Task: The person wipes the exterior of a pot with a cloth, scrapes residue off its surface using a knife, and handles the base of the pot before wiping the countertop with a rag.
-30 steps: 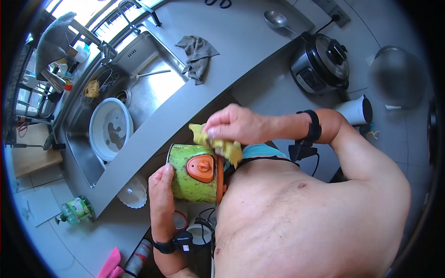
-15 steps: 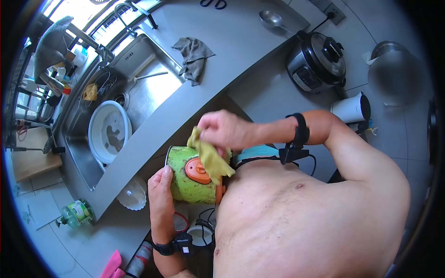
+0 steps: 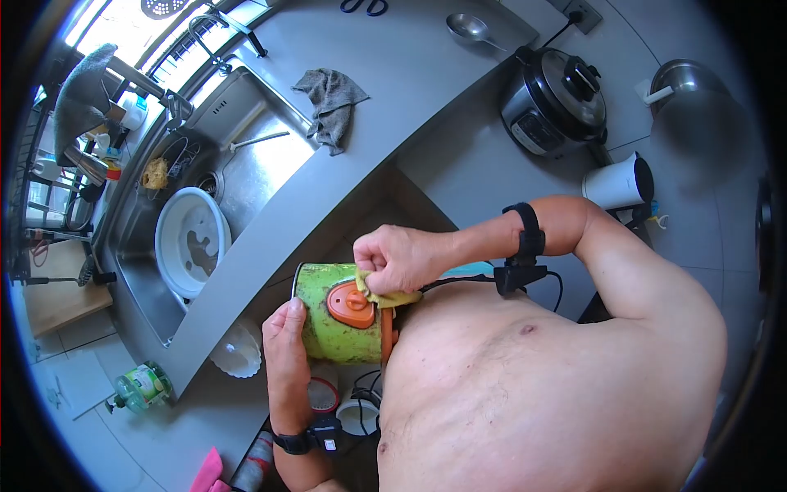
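We find the green container (image 3: pixel 328 340) tipped on its side, its orange end against the torso (image 3: pixel 492 377), presumably to limit rolling. The left hand (image 3: pixel 285 332) bears on the opposite rim; we cannot tell how its hidden fingers close. The right hand (image 3: pixel 400 258), fingers curled, pinches the yellow cloth (image 3: pixel 385 300) against the container beside its orange control (image 3: pixel 340 305), apparently for firm contact. On the grey counter (image 3: pixel 410 74) we note a rag (image 3: pixel 332 102) and ladle (image 3: pixel 467 27); the adjoining sink (image 3: pixel 262 168) holds a white basin (image 3: pixel 170 246).

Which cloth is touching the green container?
The yellow cloth, bunched under the right hand against the green container. The other two are grey and away from it: counter cloth, draped cloth by the window.
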Demonstrator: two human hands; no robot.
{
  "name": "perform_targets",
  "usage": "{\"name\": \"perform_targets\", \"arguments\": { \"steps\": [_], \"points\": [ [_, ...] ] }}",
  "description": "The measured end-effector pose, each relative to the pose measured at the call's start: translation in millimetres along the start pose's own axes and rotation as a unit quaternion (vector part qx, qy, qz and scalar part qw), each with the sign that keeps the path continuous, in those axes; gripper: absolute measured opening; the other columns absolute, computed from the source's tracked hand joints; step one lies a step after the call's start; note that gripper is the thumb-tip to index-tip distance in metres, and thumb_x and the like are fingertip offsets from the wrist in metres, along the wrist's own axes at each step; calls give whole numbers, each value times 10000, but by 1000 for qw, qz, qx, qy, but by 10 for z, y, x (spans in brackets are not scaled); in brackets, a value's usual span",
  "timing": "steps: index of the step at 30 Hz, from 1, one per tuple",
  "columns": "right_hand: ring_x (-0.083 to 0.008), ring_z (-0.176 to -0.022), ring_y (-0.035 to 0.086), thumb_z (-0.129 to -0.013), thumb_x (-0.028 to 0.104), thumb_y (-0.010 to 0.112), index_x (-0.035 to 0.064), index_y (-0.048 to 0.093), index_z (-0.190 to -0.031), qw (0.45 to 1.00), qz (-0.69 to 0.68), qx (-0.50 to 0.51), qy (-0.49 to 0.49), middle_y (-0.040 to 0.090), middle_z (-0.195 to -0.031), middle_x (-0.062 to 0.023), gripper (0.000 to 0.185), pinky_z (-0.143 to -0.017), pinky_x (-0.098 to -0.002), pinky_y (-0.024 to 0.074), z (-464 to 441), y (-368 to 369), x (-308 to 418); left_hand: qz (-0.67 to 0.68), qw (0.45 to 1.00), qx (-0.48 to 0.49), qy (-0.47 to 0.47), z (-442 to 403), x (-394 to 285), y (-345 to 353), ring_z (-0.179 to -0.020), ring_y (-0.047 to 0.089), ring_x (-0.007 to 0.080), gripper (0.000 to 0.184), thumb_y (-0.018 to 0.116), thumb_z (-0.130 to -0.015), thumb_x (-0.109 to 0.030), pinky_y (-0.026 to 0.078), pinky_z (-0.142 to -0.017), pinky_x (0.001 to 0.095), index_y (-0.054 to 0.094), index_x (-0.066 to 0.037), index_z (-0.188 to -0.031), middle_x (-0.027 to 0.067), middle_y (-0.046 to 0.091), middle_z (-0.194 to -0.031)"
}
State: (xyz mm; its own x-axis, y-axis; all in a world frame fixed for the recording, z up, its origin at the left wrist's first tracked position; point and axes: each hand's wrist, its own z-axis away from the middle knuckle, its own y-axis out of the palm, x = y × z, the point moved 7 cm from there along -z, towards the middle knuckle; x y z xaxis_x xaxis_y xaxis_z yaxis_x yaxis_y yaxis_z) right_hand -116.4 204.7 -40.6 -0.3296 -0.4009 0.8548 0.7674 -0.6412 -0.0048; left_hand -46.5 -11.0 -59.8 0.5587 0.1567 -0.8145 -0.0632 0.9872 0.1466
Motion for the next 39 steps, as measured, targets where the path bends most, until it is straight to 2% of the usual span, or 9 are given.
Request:
{"name": "perform_targets", "arguments": {
  "steps": [2,6,9,15,18,24,30,33,39],
  "points": [
    [-92,-597,537,-829,105,667,38,554,-829,994,68,-16,-87,587,-667,-18,130,-547,-293,447,38,49,114,1,1000,9,0,-7,-1,12,-843,663,103,324,599,-1030,-279,529,-794,258,696,23,-1098,45,723,-979],
    [-98,-609,552,-829,119,675,23,579,-863,998,36,3,-53,600,-676,-27,140,-552,-295,452,62,23,71,-13,1000,18,8,22,-58,54,-836,655,94,326,592,-1035,-280,525,-789,254,698,22,-1093,37,721,-972],
    [-187,-665,619,-805,143,692,4,621,-839,995,62,-17,-76,647,-717,-97,160,-602,-350,503,14,-34,112,-24,999,21,20,-15,-33,26,-831,648,87,328,591,-1036,-284,522,-785,254,698,21,-1091,31,718,-970],
    [-231,-675,646,-812,144,677,-8,633,-803,983,111,12,-147,669,-722,-129,158,-614,-359,516,-149,1,267,-47,998,38,29,18,-144,133,-801,571,51,363,579,-1049,-317,472,-748,233,703,24,-1043,-17,678,-910],
    [-208,-637,611,-827,132,674,3,601,-807,963,162,49,-211,629,-693,-99,150,-584,-353,492,-232,82,424,-75,995,52,30,16,-145,159,-781,520,35,380,571,-1057,-335,439,-712,226,703,17,-1002,-46,643,-868],
    [-267,-686,620,-826,130,673,14,599,-780,913,281,138,-263,626,-704,-127,145,-625,-404,486,-249,280,667,-95,992,78,42,2,-217,302,-763,482,27,382,567,-1060,-339,414,-686,225,688,6,-949,-64,606,-835],
    [-191,-661,589,-820,142,674,20,591,-809,964,178,126,-151,616,-707,-88,148,-596,-361,469,-262,114,434,-89,994,45,43,34,-159,188,-770,496,28,374,564,-1061,-329,422,-692,221,698,13,-986,-55,624,-855],
    [-177,-632,642,-828,135,684,21,600,-814,987,102,103,-72,629,-701,-79,142,-563,-337,511,-255,33,155,-59,997,36,32,58,-81,118,-791,543,40,337,588,-1044,-302,448,-730,224,704,14,-1028,-36,655,-893],
    [-112,-626,520,-846,138,684,44,538,-807,989,53,138,-29,575,-698,-21,178,-554,-308,425,-87,-3,-27,-18,999,32,22,-11,-17,64,-821,622,75,333,596,-1034,-289,500,-772,243,703,26,-1062,18,705,-943]
  ]
}}
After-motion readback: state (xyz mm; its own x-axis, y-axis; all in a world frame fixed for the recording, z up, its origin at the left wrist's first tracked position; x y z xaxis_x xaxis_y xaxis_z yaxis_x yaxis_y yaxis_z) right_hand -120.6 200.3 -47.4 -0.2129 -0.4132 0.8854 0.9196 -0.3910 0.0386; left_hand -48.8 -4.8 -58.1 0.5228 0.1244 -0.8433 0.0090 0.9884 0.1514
